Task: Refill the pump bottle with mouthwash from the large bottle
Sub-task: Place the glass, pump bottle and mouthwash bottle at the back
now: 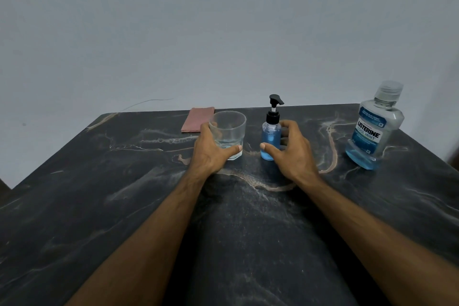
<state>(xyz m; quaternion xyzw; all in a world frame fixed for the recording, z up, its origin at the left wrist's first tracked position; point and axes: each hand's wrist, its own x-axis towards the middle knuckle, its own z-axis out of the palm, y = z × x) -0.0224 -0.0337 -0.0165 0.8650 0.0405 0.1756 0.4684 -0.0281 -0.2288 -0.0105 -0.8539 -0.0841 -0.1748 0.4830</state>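
Observation:
A small clear pump bottle point(271, 135) with a black pump head stands upright at the table's middle, holding blue liquid. My right hand point(290, 150) curls around its right side, thumb in front of its base and fingers behind it. The large mouthwash bottle point(375, 129), clear with a blue label, capped and about a third full of blue liquid, stands apart at the far right. My left hand point(211, 151) grips a clear drinking glass point(229, 131) that rests on the table just left of the pump bottle.
A folded pink cloth point(197, 119) lies behind the glass near the far edge of the dark marbled table point(124, 181). A plain grey wall rises behind. The table's left corner is rounded.

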